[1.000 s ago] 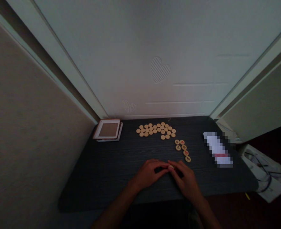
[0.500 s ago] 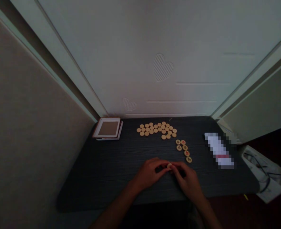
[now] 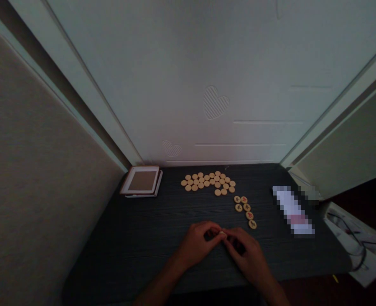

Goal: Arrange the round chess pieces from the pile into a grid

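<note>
Over the near middle of the dark table, my left hand (image 3: 200, 241) and my right hand (image 3: 245, 250) meet at the fingertips. Both are closed in a pinch on one small round wooden xiangqi piece (image 3: 222, 233), mostly covered by the fingers. Beyond and to the right of my right hand, several xiangqi pieces (image 3: 247, 207) lie apart from each other or touching, showing red or dark characters. Farther back, a cluster of plain-topped pieces (image 3: 201, 185) lies flat with no marks visible.
A shallow open box (image 3: 143, 180) sits at the back left of the dark table (image 3: 127, 246). Toward the right lies a pixelated pale oblong item (image 3: 292, 210). A white door (image 3: 175, 85) stands behind the table. Right of it, a white container (image 3: 363, 259) holds cables.
The view has tilted up slightly, so everything sits lower in the picture. My hands still hold the piece, with the fingers shifted a little around it.
</note>
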Demonstrator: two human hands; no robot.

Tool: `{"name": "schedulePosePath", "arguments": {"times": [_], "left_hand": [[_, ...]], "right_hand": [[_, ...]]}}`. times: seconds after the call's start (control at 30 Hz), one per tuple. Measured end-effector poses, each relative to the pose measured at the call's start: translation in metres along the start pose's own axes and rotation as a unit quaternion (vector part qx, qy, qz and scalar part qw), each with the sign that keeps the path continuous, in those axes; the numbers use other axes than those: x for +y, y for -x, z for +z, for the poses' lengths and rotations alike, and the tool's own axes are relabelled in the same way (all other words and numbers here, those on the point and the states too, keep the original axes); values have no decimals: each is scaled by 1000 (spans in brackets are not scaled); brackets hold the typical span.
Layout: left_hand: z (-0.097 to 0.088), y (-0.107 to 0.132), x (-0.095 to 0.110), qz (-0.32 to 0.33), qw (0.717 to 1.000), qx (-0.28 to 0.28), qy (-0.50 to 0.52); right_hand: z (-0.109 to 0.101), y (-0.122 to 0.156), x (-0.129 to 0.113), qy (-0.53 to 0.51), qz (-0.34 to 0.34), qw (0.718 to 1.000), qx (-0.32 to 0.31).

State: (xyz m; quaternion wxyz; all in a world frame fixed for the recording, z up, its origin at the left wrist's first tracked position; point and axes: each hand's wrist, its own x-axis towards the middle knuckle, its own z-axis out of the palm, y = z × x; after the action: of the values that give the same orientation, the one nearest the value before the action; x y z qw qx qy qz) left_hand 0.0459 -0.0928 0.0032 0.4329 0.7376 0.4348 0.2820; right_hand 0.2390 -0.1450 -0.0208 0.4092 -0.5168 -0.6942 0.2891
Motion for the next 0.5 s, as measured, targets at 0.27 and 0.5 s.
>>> {"name": "schedulePosePath", "arguments": {"times": [0.27,0.5], "left_hand": [[-1,0,5,-16,1000,-9,19],[-1,1,2,-12,1000,2,27]], "right_hand": [[4,3,4,12,-7,1000,-1],[1,3,-1,5,-41,999,-8]]}}
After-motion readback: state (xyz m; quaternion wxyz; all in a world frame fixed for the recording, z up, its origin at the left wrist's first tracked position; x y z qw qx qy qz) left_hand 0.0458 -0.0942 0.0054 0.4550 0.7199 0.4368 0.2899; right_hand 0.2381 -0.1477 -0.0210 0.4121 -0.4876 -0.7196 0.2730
